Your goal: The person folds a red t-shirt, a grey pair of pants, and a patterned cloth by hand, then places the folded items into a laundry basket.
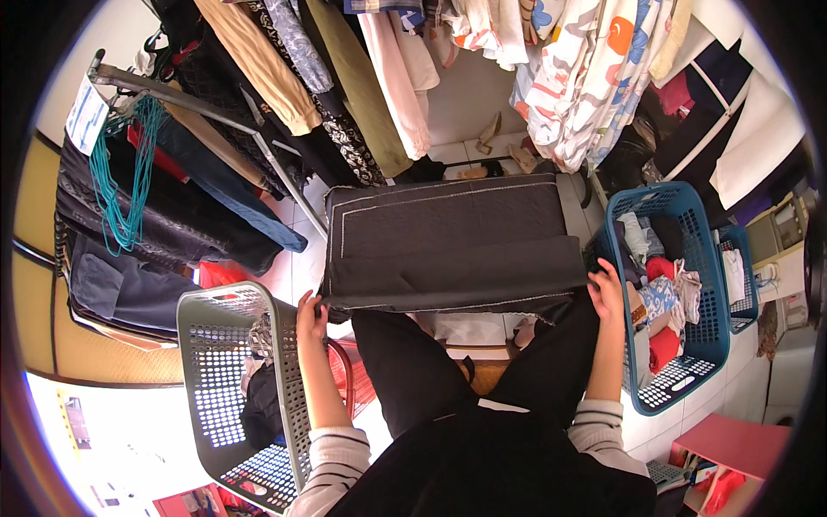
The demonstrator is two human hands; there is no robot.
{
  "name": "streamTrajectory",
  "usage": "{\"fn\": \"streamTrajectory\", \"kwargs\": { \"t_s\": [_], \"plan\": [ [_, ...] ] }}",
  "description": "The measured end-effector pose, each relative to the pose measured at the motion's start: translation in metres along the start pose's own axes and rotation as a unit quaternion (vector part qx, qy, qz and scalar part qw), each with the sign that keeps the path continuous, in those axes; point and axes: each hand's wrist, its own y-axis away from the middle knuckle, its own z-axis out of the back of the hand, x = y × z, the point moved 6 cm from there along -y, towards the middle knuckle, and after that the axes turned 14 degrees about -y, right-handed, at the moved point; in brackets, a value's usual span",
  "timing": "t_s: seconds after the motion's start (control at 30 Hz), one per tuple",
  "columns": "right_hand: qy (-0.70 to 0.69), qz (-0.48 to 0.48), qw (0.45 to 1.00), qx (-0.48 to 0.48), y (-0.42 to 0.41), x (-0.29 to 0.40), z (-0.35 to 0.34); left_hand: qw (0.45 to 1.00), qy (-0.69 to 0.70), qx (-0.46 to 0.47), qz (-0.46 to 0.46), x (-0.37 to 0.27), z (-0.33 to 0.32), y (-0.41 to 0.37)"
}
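A dark cloth (446,236) with pale stitched trim lies across a raised flat surface in front of my knees, the support hidden beneath it. The part closest to me is folded over, forming a second layer. At its near left corner, my left hand (312,315) pinches the edge between thumb and fingers. My right hand (606,289) holds the right end of the folded layer by its edge, with some fingers raised. Both forearms reach forward on either side of my thighs.
A grey laundry basket (294,388) with dark clothes stands at my left. On my right is a blue basket (701,323) of mixed clothes, a smaller blue basket (743,297) beside it. Garments hang ahead and left on a metal rack (213,113). Teal hangers (129,174) dangle there.
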Motion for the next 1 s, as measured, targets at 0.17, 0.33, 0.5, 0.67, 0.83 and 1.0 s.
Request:
{"fn": "streamTrajectory", "kwargs": {
  "t_s": [0.17, 0.33, 0.5, 0.67, 0.83, 1.0],
  "plan": [
    [-0.088, 0.011, 0.994, -0.059, -0.054, -0.020, -0.016, 0.996, 0.073, -0.048, -0.009, -0.005, -0.043, -0.053],
    [0.110, 0.090, 0.989, -0.034, -0.050, -0.020, -0.028, 0.956, -0.270, -0.016, -0.116, -0.013, -0.056, -0.050],
    [0.385, 0.242, 0.888, -0.073, -0.036, 0.005, -0.040, 0.815, -0.422, -0.221, -0.330, -0.040, -0.045, -0.028],
    [0.473, 0.362, 0.799, -0.082, -0.041, 0.000, -0.075, 0.729, -0.493, -0.305, -0.365, -0.037, -0.073, -0.026],
    [0.561, 0.349, 0.745, -0.095, -0.044, -0.004, -0.089, 0.700, -0.601, -0.269, -0.277, -0.029, -0.093, -0.023],
    [0.577, 0.354, 0.723, -0.139, -0.041, -0.003, -0.090, 0.703, -0.629, -0.241, -0.229, -0.031, -0.089, -0.034]
  ]
}}
